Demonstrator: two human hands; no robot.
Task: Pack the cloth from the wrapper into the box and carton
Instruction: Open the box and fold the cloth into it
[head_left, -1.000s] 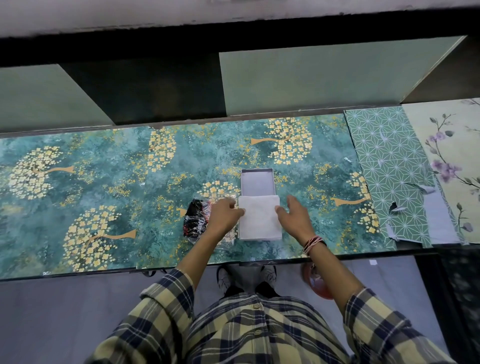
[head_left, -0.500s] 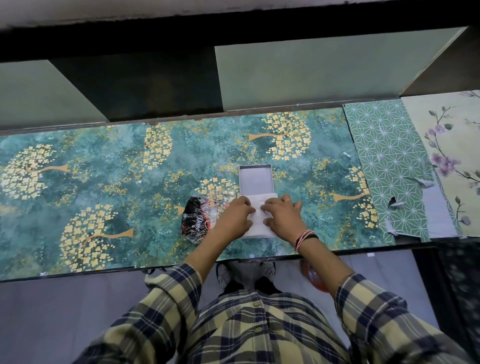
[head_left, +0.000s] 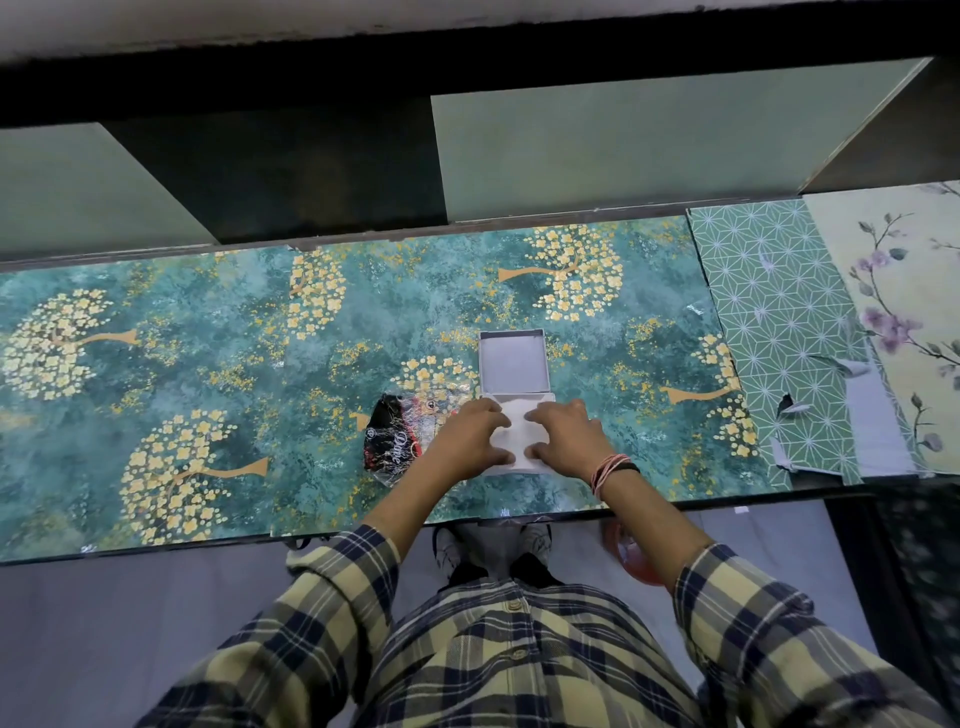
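A white folded cloth (head_left: 515, 431) lies on the teal flowered table just in front of a small open white box (head_left: 513, 364). My left hand (head_left: 470, 439) and my right hand (head_left: 566, 434) both rest on the cloth, fingers pressed down on it and nearly meeting in its middle. Much of the cloth is hidden under them. To the left of my left hand lies a crumpled clear wrapper (head_left: 397, 439) with black and red print. No carton shows in this view.
The teal table top (head_left: 208, 364) stretches far to the left. At the right lie a green geometric sheet (head_left: 774, 322) and a pale floral sheet (head_left: 893, 291). Dark shelf compartments stand behind the table. The table's near edge runs just behind my wrists.
My hands came in from the cloth's left and right sides onto its top, folding it narrower. The box and wrapper have not moved.
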